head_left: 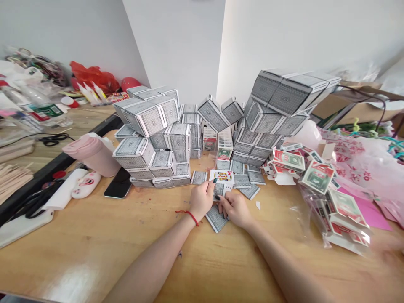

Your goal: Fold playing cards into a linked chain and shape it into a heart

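Note:
My left hand [202, 201], with a red cord round its wrist, is closed on playing cards [222, 176]; the top one shows a court figure face up. My right hand [235, 209] pinches the near side of the same cards, where a patterned back and a corner marked 3 show. Under my fingers, a grey-backed pile of cards [216, 221] lies on the wooden table [151, 252]. Just beyond my hands, several more grey-backed cards [241, 181] lie flat. How many cards I hold is hidden by my fingers.
Stacked blocks of grey-patterned cards rise at left [151, 118] and right [271, 101]. Red and green card boxes [315, 176] lie on the right, near clear plastic and pink sheets. A black phone [118, 184], a pink cup [91, 153] and black scissors [39, 200] lie left.

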`<state>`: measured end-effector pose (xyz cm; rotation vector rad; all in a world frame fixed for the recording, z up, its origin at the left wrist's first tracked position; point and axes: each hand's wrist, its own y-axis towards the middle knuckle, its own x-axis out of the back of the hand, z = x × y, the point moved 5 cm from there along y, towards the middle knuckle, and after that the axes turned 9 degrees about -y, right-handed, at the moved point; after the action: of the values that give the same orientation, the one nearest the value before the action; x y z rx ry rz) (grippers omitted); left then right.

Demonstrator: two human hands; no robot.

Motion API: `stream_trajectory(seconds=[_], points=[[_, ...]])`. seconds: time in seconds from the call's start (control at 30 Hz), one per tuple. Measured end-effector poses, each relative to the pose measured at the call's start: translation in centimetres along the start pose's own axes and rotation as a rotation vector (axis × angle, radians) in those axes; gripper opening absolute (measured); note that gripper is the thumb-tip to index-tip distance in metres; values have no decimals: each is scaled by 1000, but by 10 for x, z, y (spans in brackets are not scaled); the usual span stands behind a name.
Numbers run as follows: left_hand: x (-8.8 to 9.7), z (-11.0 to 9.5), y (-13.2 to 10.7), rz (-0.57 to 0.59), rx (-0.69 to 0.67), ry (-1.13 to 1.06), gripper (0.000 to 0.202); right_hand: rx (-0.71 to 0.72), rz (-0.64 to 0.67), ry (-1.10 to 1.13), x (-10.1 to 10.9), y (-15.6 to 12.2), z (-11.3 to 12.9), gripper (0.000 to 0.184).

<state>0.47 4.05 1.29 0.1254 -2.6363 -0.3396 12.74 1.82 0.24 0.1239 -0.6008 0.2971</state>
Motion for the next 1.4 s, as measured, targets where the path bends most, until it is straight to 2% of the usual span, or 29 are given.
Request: stream_trajectory(seconds=[0.3,0.5,0.63,0.77,0.9,1.0,1.23,1.4], points=[[1,-2,0,-3,32,-71,43,-39,109,209,-6,1,-7,39],[1,-4,-1,-17,29,-75,38,25,0,91,2,2,2,37],[-1,-3,-1,-10,33,-103,35,8,-48,-14,3,2,-1,38],[-1,-1,-1,6,53,-196,40,-14,-78,42,4,3,-3,37],[-4,-4,-2,101,31,-236,41,-57,-131,133,10,4,-4,38],[-6,-6,-2,143,12,-161,39,-68,-145,149,11,4,-5,37],[-9,-4,-1,124,-45,33,36,-69,-211,50,11,4,-10,38],[-13,1,-2,175,-27,-104,34,-115,-227,111,13,3,-11,41]])
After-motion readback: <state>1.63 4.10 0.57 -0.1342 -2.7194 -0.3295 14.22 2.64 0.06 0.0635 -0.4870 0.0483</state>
